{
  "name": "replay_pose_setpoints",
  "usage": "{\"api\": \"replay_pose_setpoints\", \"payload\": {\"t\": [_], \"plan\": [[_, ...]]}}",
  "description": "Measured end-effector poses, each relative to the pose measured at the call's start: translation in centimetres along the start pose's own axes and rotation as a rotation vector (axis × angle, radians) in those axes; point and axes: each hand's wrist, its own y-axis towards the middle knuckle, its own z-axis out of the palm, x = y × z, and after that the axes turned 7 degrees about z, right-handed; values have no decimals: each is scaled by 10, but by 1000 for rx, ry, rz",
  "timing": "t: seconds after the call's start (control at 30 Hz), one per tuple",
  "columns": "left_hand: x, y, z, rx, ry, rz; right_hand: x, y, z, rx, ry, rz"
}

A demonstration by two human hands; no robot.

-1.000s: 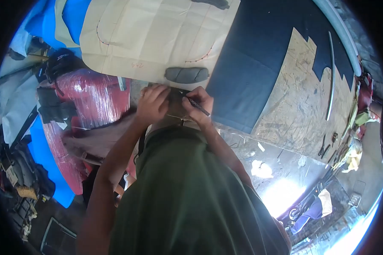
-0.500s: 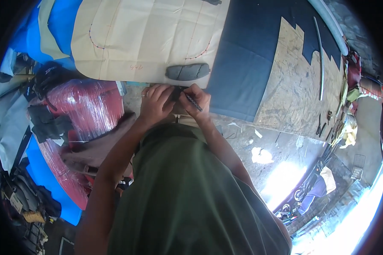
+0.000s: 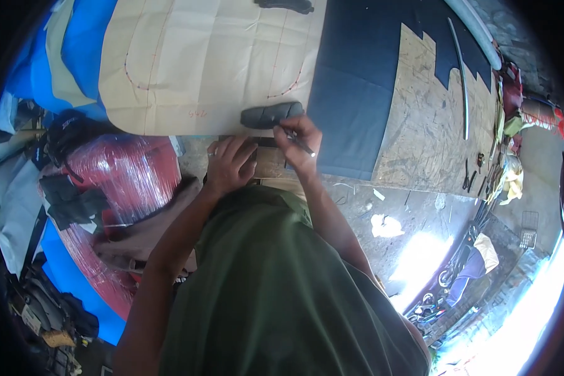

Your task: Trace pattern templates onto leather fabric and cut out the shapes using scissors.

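Observation:
My right hand point(image 3: 301, 143) pinches a pen point(image 3: 299, 143) just beside a dark grey, curved block point(image 3: 271, 115) with grooves. The block lies on the lower right part of a large cream paper sheet point(image 3: 207, 69) marked with red and blue curves and straight lines. My left hand point(image 3: 229, 164) rests at the table's near edge, fingers spread and pressed down beside a narrow dark piece point(image 3: 267, 142) just below the paper. What lies under its fingertips is partly hidden.
A second dark block point(image 3: 285, 5) sits at the paper's far edge. Black sheet material point(image 3: 354, 94) runs right of the paper, over a worn wooden tabletop point(image 3: 420, 138). A metal rod point(image 3: 459, 81) lies farther right. Plastic-wrapped red upholstery point(image 3: 128, 166) stands at left.
My right hand has moved away from my left, up and to the right, with the pen, to the grey block's edge. The left hand stays near the table edge. The view has shifted slightly.

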Motion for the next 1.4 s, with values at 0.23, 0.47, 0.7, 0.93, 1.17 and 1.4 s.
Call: {"api": "replay_pose_setpoints", "payload": {"t": [0.23,0.47,0.7,0.93,1.17,1.4], "plan": [[-6,6,-4,42,48,-1,14,61,2,-1,-105,-37],[-3,4,-2,19,72,4,19,62,8,35,-206,-36],[-5,6,-4,29,78,-1,12,62,6,72,-249,-64],[-5,6,-3,21,69,1,14,60,9,38,-259,-73],[-5,5,-3,21,68,0,23,59,3,-51,-210,-83],[-6,6,-3,32,80,6,9,67,-11,4,-240,-70]]}}
